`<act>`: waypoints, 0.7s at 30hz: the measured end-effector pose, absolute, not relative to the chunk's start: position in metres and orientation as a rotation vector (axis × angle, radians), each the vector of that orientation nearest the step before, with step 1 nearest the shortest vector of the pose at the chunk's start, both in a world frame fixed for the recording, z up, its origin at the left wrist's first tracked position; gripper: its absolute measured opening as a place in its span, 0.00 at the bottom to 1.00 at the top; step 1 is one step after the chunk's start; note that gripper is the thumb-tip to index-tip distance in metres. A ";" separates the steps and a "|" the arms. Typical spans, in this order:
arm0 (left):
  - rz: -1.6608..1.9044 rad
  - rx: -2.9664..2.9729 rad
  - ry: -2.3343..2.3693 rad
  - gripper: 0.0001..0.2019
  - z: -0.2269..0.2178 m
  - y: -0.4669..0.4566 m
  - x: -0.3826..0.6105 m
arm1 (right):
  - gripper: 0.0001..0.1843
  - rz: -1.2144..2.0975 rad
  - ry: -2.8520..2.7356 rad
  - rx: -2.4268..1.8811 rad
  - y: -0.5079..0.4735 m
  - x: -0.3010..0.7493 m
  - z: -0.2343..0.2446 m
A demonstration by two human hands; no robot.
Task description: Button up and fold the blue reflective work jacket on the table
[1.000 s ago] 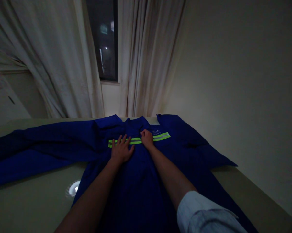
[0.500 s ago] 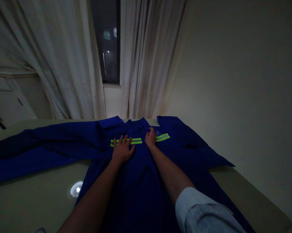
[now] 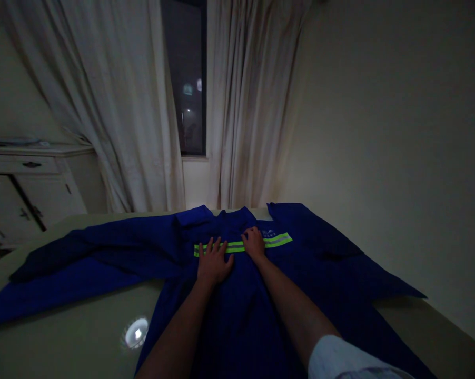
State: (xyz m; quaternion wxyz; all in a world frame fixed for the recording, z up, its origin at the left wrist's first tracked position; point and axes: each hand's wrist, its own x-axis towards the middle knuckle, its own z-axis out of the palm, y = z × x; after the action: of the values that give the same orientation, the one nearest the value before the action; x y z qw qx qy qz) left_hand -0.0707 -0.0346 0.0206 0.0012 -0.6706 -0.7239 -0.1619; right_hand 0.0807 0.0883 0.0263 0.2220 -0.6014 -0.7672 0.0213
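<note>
A dark blue long-sleeved work jacket [image 3: 237,310] lies spread front side up, with a collar at the far end and a yellow-green reflective stripe [image 3: 279,240] across the chest. My left hand [image 3: 214,263] rests flat on the left part of that stripe, fingers spread. At the front opening, my right hand [image 3: 254,243] has its fingers bent onto the fabric edge, closed on it beside a small pale chest logo [image 3: 268,232]. The exact grip of its fingertips is partly hidden. Both forearms cover some of the jacket's body.
Under the jacket is a greenish table [image 3: 91,337] with a bright light reflection on its surface. Curtains [image 3: 135,105] hang around a dark window [image 3: 188,95] behind it. A white cabinet [image 3: 36,184] stands at the left, and a plain wall [image 3: 379,131] runs along the right.
The view has shifted, so everything sits lower and further right. My right hand has turned its fingers down onto the front edge, and the two stripe parts now meet more nearly in line.
</note>
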 end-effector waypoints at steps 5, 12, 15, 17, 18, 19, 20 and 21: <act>-0.530 -2.089 -2.281 0.32 0.016 -0.032 -0.070 | 0.13 -0.082 -2.143 -1.675 0.083 0.079 0.027; -0.524 -2.074 -2.267 0.32 0.016 -0.032 -0.069 | 0.15 -0.329 -2.267 -1.654 0.080 0.074 0.030; -0.519 -2.076 -2.264 0.31 0.018 -0.032 -0.069 | 0.15 -0.448 -2.464 -1.486 0.085 0.075 0.039; -0.521 -2.072 -2.262 0.31 0.018 -0.032 -0.068 | 0.15 -0.530 -2.597 -1.332 0.089 0.077 0.046; -0.522 -2.068 -2.262 0.31 0.018 -0.032 -0.068 | 0.15 -0.567 -2.655 -1.256 0.090 0.078 0.050; -0.522 -2.066 -2.263 0.31 0.018 -0.032 -0.068 | 0.15 -0.600 -2.708 -1.182 0.091 0.080 0.053; -0.519 -2.066 -2.264 0.31 0.018 -0.032 -0.068 | 0.15 -0.628 -2.758 -1.109 0.092 0.081 0.056; -0.515 -2.067 -2.265 0.31 0.018 -0.032 -0.068 | 0.15 -0.649 -2.807 -1.038 0.093 0.083 0.059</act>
State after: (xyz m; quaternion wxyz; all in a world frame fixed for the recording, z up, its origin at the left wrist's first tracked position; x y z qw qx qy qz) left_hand -0.0676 -0.0318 0.0184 0.0162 -0.6647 -0.7283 -0.1656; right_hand 0.0832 0.0928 0.0591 0.0397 -0.3386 -0.9160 -0.2117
